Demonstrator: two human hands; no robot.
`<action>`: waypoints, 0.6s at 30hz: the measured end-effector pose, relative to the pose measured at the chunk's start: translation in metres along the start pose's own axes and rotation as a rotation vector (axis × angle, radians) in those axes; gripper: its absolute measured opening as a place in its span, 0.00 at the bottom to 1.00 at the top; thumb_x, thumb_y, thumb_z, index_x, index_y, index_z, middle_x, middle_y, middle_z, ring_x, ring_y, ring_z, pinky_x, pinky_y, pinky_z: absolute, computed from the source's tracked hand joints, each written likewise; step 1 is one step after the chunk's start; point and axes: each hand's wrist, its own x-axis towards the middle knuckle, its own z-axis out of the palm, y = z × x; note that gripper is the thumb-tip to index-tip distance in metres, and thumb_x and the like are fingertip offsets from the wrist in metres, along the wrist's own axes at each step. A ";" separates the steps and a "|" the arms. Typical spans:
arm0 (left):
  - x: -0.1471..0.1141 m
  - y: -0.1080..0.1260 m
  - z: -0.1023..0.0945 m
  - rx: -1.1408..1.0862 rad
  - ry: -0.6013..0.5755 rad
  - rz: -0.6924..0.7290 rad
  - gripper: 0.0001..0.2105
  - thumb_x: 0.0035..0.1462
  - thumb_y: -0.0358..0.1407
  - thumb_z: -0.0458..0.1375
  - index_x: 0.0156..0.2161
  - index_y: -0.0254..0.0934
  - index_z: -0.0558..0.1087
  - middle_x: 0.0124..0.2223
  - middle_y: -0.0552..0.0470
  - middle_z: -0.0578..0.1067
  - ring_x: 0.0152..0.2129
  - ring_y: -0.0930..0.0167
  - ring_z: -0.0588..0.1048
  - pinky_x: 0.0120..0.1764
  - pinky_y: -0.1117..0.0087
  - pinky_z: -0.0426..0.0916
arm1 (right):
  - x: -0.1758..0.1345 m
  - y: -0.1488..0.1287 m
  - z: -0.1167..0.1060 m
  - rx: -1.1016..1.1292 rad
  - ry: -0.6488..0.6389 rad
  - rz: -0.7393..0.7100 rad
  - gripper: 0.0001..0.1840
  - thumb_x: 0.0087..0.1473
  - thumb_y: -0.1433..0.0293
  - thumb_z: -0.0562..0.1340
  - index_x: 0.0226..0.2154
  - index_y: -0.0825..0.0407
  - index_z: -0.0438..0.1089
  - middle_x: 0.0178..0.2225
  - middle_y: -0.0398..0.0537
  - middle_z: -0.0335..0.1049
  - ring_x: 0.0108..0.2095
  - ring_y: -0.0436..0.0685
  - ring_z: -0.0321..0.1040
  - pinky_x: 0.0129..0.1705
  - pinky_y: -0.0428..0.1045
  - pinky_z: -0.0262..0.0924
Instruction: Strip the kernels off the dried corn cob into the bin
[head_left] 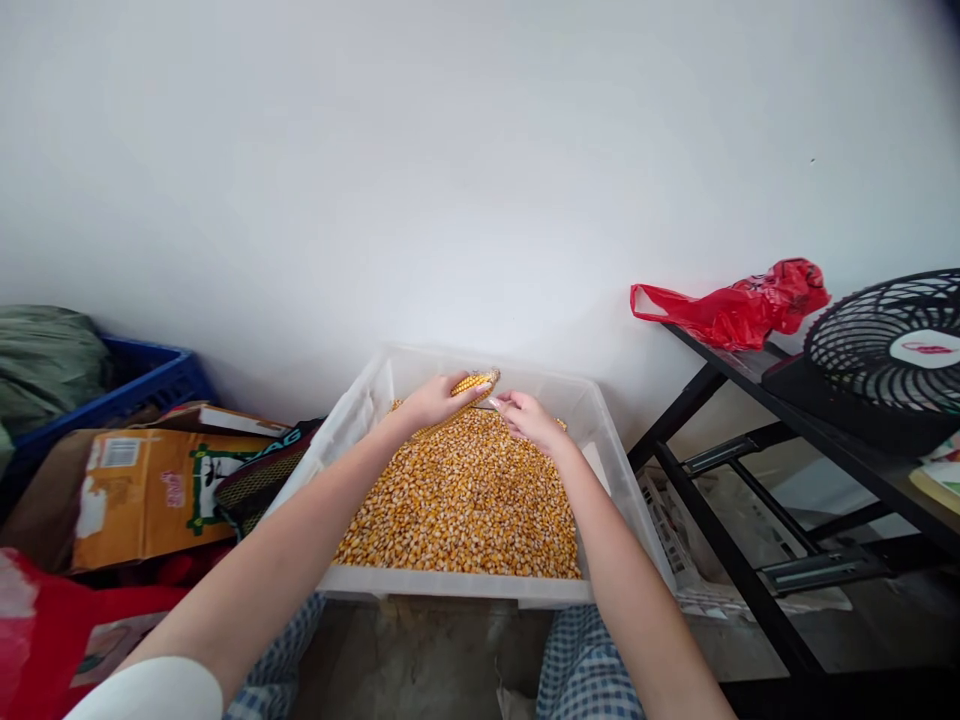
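Observation:
My left hand point(439, 398) is wrapped round an ear of corn point(475, 382), its yellow kernels showing above my fingers and its tip pointing right. Just right of the ear is my right hand point(531, 420), thumb and fingers drawn together in a pinch. Whatever is between those fingertips, if anything, is too small to make out. Both hands are over a translucent plastic bin point(465, 584). Loose yellow corn kernels point(472, 500) fill much of it, heaped toward the back.
Left of the bin lie an orange cardboard box point(150, 490), a mesh bag point(259, 485) and a blue crate point(150, 385). On the right, a black metal-framed table point(810, 405) carries a red plastic bag point(757, 305) and a black fan point(892, 350). A white wall point(450, 180) rises behind.

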 end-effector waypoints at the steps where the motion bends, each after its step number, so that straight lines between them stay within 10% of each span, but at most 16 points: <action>1: 0.000 0.002 0.000 -0.055 0.023 0.000 0.28 0.53 0.55 0.46 0.49 0.37 0.71 0.40 0.47 0.77 0.35 0.63 0.74 0.39 0.67 0.64 | -0.001 -0.002 0.000 0.047 0.012 -0.030 0.19 0.44 0.55 0.63 0.33 0.50 0.62 0.17 0.31 0.48 0.15 0.42 0.42 0.17 0.41 0.38; 11: 0.004 0.012 0.018 -0.380 0.079 -0.093 0.30 0.55 0.56 0.43 0.47 0.34 0.72 0.48 0.50 0.74 0.47 0.59 0.69 0.48 0.65 0.63 | 0.004 -0.001 0.024 0.199 0.421 -0.297 0.21 0.48 0.49 0.56 0.29 0.51 0.60 0.19 0.36 0.56 0.18 0.44 0.54 0.20 0.42 0.50; 18: 0.001 0.007 0.021 -0.319 0.106 0.007 0.28 0.56 0.54 0.44 0.51 0.35 0.69 0.50 0.50 0.73 0.47 0.61 0.69 0.50 0.64 0.60 | 0.008 0.006 0.024 0.239 0.400 -0.267 0.21 0.48 0.48 0.55 0.27 0.49 0.57 0.18 0.34 0.53 0.16 0.44 0.49 0.17 0.42 0.46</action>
